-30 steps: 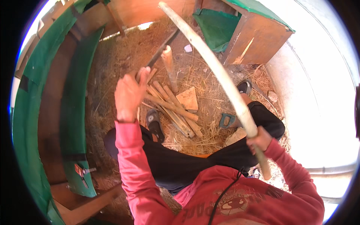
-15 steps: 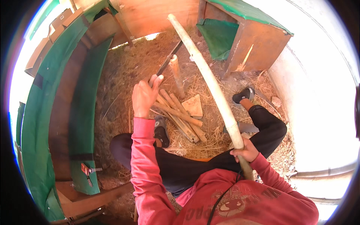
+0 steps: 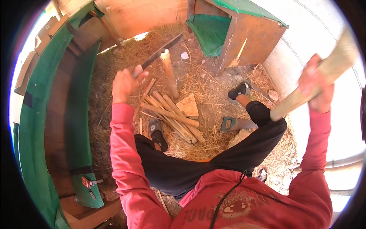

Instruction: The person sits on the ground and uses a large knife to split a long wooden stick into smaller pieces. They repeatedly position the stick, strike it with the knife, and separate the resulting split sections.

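Note:
My left hand point(image 3: 126, 83) is closed round the handle of a machete point(image 3: 162, 50), its dark blade slanting up to the right. Just beside the blade stands an upright wooden stake point(image 3: 169, 72) with a pale cut top. Over on the right, my right hand point(image 3: 318, 86) grips a thick pale wooden pole point(image 3: 339, 57), blurred by motion. One end of the pole hangs by my bent knee; the other runs up toward the upper right rim. A bundle of cut sticks point(image 3: 179, 121) lies on the ground between my feet, with a wooden block point(image 3: 188, 105) against it.
A handsaw point(image 3: 242, 124) with a green handle rests by my right leg, near a stone point(image 3: 238, 138). Ahead stands a wooden box point(image 3: 251, 42) with green covering. A green-covered bench point(image 3: 78, 126) lines the left, with keys point(image 3: 89, 183) on it. Straw covers the ground.
The pole has swung from the middle out to the far right, raised in my right hand. My left hand and the machete have shifted left in the picture.

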The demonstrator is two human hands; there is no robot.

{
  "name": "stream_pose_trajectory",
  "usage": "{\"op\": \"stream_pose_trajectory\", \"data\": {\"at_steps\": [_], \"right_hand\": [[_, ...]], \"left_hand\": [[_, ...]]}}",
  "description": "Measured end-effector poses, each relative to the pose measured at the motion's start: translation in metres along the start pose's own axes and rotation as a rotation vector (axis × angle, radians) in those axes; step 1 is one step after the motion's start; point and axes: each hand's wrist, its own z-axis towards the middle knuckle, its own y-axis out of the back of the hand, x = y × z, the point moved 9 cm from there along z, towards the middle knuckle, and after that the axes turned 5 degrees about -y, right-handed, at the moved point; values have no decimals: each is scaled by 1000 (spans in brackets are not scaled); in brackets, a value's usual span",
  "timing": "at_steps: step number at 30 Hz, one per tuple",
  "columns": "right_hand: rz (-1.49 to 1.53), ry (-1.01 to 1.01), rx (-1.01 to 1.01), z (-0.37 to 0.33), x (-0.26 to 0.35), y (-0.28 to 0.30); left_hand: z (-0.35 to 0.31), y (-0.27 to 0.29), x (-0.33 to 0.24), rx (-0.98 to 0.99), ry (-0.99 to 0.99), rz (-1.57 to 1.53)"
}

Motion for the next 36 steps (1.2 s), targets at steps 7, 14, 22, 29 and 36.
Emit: {"op": "stream_pose_trajectory", "data": {"at_steps": [7,14,22,29,36], "right_hand": [[-253,-380,124,-19,-36,-1],[11,-1441,317,-191,-232,-86],[-230,-1065,239,-177,-226,-42],[-357,-803,278,-187,-208,-48],[-171,-882,357,-198,-212,-78]], "left_hand": [[11,0,-13,47,-52,-61],[-34,-130,-5,128,-40,-725],[-19,-175,-115,625,91,-120],[-19,-91,-53,252,134,-31],[-64,-35,-4,244,321,73]]}}
